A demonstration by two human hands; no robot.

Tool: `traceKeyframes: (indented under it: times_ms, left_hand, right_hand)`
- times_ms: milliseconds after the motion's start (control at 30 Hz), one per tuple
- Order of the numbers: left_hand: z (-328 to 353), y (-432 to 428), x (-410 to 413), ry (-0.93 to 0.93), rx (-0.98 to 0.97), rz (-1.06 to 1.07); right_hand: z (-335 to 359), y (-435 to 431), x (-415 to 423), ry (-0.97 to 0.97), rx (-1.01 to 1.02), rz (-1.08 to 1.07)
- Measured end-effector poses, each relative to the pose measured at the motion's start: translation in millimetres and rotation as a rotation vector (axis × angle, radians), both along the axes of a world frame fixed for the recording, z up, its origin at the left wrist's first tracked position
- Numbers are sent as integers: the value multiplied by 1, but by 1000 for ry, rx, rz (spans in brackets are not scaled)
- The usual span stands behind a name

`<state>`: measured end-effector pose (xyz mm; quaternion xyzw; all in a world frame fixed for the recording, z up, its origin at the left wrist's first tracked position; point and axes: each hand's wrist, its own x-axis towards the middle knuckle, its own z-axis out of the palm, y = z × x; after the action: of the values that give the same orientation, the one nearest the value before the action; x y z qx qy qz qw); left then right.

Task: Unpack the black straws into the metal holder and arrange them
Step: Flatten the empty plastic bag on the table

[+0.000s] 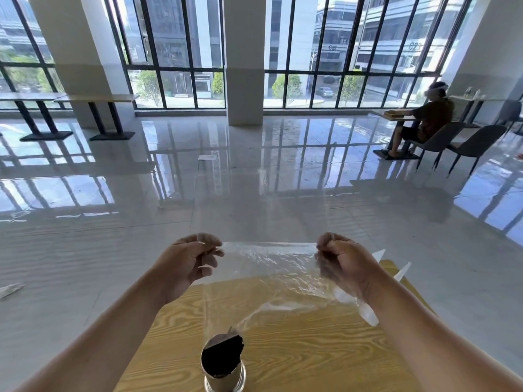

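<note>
A clear plastic bag [271,275] hangs stretched between my two hands above the wooden table [311,352]. My left hand [188,264] pinches its top left corner. My right hand [342,261] is closed on its top right corner. Below the bag stands the metal holder [226,377] at the table's near edge, and the black straws [222,356] fill it, their ends showing dark at its mouth. The bag's lower end trails down to the holder's rim. The bag looks empty.
A few white paper-wrapped items [368,312] lie on the table's right side under my right forearm. Beyond the table is glossy tiled floor, pillars and windows. A person sits at a table [396,114] at far right, with grey chairs [475,145].
</note>
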<state>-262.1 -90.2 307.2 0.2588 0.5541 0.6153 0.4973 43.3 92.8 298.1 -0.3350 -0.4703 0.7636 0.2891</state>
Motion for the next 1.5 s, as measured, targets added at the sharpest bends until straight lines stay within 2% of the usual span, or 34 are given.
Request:
traceKeyframes:
  times_ms: [167,233,300,367,467,567,667,800,900,1000,1067,1167,1267,1367,1433,1500]
  left_hand:
    - [-4,11,3,-31,-42,-216]
    - [-9,18,8,80,-109,-271]
    - [-13,24,18,284,-158,-320]
    - [-17,29,28,439,-193,-368]
    - [-23,40,41,512,-248,-427]
    - [-36,54,57,563,-254,-524]
    - [-53,69,74,620,-201,-481]
    - [-73,85,95,704,-145,-392]
    - [-90,99,102,815,-215,-398]
    - [-107,108,107,1043,-359,-453]
    - [-120,110,116,1297,-425,-484]
    - [-142,111,133,1590,-299,-354]
    - [-161,109,146,1725,-157,-267]
    - [-187,102,150,1835,-105,-244]
    - [-208,96,155,1863,-132,-271]
    - [-232,87,161,1843,-191,-338]
  right_hand:
    - [-1,5,27,-106,-4,97]
    - [-2,7,40,-211,61,183]
    - [-7,9,52,-314,106,272]
    - [-13,13,63,-370,66,243]
    - [-27,24,80,-446,16,121]
    - [-38,26,94,-622,227,209]
    - [-50,28,101,-707,339,176]
    - [-66,27,105,-690,369,74]
    - [-83,33,111,-729,392,66]
    - [-100,38,118,-844,431,107]
    - [-110,39,120,-970,531,159]
    - [-125,39,115,-1126,750,101]
    - [-140,40,110,-1133,1024,-68]
    - [-156,39,111,-1129,1289,-112]
    - [-173,34,116,-1172,1360,-79]
    - [-199,27,123,-1230,1346,36]
